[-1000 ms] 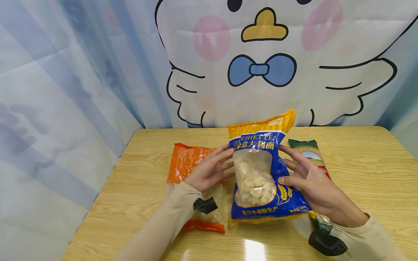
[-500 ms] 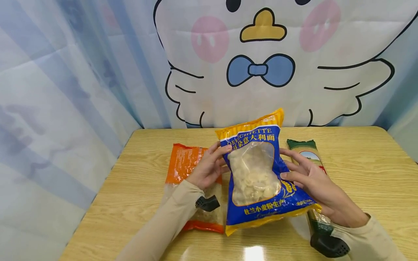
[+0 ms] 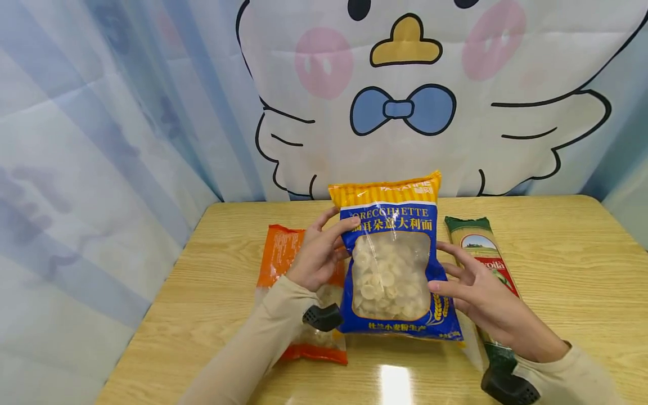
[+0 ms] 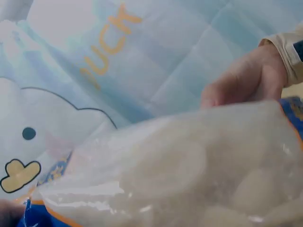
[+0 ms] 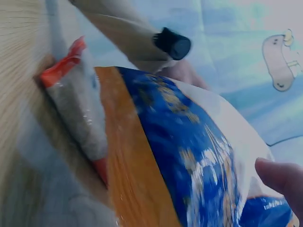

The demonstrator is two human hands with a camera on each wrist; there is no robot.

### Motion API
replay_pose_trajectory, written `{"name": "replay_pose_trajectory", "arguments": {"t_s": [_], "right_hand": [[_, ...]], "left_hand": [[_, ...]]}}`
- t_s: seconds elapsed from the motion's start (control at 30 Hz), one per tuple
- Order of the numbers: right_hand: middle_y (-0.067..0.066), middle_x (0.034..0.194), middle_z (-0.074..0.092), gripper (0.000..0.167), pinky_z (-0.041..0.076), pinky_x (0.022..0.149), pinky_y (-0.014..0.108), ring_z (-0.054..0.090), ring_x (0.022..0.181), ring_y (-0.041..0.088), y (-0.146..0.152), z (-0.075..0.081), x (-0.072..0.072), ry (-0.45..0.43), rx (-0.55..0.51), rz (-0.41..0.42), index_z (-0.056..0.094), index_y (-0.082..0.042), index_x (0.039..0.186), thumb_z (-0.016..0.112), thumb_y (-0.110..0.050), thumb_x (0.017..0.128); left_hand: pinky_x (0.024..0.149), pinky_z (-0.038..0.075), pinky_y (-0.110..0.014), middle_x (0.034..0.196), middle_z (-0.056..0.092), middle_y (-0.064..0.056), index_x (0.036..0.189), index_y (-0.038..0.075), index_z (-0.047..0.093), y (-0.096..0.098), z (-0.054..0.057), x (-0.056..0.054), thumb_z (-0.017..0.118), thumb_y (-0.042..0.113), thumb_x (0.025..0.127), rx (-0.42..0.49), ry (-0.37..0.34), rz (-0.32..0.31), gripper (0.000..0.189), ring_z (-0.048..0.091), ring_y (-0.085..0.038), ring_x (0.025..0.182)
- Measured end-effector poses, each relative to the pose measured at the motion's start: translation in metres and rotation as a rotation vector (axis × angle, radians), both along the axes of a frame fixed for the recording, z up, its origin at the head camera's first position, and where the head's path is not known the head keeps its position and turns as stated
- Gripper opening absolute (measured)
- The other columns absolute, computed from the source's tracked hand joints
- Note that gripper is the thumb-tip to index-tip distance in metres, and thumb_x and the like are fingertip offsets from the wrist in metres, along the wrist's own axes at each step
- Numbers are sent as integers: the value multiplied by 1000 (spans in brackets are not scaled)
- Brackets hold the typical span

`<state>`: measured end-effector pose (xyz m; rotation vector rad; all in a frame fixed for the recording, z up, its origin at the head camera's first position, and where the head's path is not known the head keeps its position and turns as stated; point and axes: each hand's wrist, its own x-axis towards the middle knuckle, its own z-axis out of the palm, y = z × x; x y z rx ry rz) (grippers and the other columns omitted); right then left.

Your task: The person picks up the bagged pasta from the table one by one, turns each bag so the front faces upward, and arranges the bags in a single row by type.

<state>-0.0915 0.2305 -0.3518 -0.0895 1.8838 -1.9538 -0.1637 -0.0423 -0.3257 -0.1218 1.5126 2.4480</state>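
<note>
A blue and yellow bag of orecchiette pasta (image 3: 392, 275) is held up in the head view, its printed front and clear window facing me. My left hand (image 3: 321, 253) grips its upper left side, thumb on the front, the other fingers partly hidden behind. On the opposite edge, my right hand (image 3: 486, 304) holds the bag with the thumb in front and fingers behind. The left wrist view is mostly filled by the bag's window (image 4: 180, 161). In the right wrist view the bag's blue and orange bottom (image 5: 156, 142) is close, with my right thumb (image 5: 279, 177) beside it.
An orange-ended clear bag (image 3: 275, 253) lies on the wooden table (image 3: 202, 315) under my left hand and forearm. To the right lies a long green-ended packet (image 3: 476, 230) with a red label, partly covered by my right hand. A cartoon-printed curtain (image 3: 324, 152) hangs behind.
The pasta bag was tilted and swung left, then turned more upright, its front now squarer to me. Both hands keep their hold and have shifted slightly with it.
</note>
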Motion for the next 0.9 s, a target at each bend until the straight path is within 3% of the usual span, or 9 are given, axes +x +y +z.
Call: {"name": "replay_pose_trajectory", "arguments": {"t_s": [0.13,0.3,0.43,0.7,0.8,0.9], "right_hand": [[28,160,10,93,42,107,51,21,145,50,-8,-4,6,80,122,-11,6,-24,160,71,-17,92],[29,153,27,102,50,96,51,29,140,53,-15,-7,13,155,187,2,8,-22,159,78,-15,85],[26,148,34,100,57,85,41,45,133,46,-18,-6,15,165,149,-18,13,-22,159,79,-11,84],[22,142,40,86,58,84,38,63,113,21,-12,-4,13,176,118,-25,24,-20,156,75,-8,88],[22,143,39,83,58,84,38,64,111,19,-9,-5,13,181,120,-14,25,-19,155,73,-9,89],[23,148,34,82,57,85,38,61,115,27,-6,-5,12,176,135,2,25,-18,156,73,-10,90]], "left_hand": [[74,61,-33,119,70,-14,137,20,49,5,7,3,78,16,86,-13,-7,51,59,73,-21,90],[73,61,-32,119,70,-15,136,20,51,7,10,3,79,15,85,16,-20,116,59,73,-22,90],[71,60,-32,118,70,-16,137,18,52,4,9,0,78,14,85,11,-16,142,58,73,-21,88],[71,61,-35,116,71,-16,134,17,54,1,7,-6,79,12,84,-37,-12,171,57,73,-23,89],[68,62,-36,112,72,-16,134,16,55,2,6,-8,80,8,83,-62,2,183,58,74,-23,85],[63,62,-35,106,73,-15,133,15,57,2,4,-11,80,5,81,-84,13,189,57,73,-21,79]]}}
